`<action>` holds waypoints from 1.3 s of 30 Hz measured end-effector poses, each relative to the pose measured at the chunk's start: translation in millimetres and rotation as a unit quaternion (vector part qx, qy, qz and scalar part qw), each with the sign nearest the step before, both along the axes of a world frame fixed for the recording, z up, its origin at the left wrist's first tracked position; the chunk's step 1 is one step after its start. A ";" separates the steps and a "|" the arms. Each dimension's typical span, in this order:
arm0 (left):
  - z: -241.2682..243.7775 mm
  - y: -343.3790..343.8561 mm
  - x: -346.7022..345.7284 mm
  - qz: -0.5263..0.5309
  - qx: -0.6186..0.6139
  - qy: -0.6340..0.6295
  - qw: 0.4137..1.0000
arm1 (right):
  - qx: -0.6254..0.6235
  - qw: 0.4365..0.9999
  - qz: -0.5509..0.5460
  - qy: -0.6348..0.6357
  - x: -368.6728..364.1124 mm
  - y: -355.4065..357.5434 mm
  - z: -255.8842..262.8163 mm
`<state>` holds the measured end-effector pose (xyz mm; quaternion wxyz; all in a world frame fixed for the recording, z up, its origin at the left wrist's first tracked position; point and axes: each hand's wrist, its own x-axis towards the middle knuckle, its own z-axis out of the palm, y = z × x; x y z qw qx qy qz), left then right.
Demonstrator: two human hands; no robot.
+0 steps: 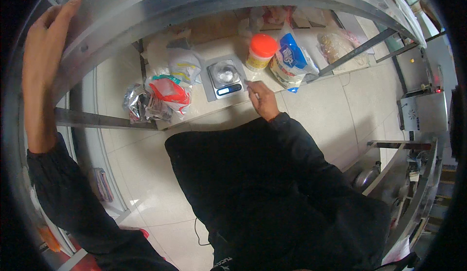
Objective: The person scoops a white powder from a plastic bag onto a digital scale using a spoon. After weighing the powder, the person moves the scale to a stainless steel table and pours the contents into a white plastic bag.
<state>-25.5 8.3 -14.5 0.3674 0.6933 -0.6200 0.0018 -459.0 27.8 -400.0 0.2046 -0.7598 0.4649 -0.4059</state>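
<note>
My left hand (45, 48) rests on the edge of a steel table (175, 2) at the upper left, thumb and fingers apart. On the lower shelf, my right hand (263, 99) is beside a digital kitchen scale (235, 89), its fingertips at the edge of the grey mat (211, 94) under it. Whether those fingers pinch something is unclear. A small clear bowl (225, 73) with white content stands on the lit scale. Behind it are a plastic tub with an orange-red lid (263, 45) and an upright blue-and-white bag (292, 59).
Left of the scale lie a red-and-white bag (170, 92), a silver foil pouch (136, 101) and a whitish plastic bag (184, 64). A clear bag (335, 48) lies farther right. Steel bars (357, 52) flank the shelf; a metal box appliance (425, 112) stands at the right.
</note>
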 end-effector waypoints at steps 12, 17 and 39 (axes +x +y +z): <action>2.6 -6.5 7.7 0.004 -0.001 -0.027 1.000 | -0.012 0.999 0.008 0.050 -1.4 6.4 -3.2; 7.8 -4.1 6.4 0.019 0.011 -0.042 0.999 | -0.005 0.994 -0.061 -0.085 1.5 4.8 8.6; 13.5 -1.0 -3.7 0.033 -0.006 -0.085 0.996 | 0.143 0.880 -0.165 -0.422 -42.1 -6.3 -0.3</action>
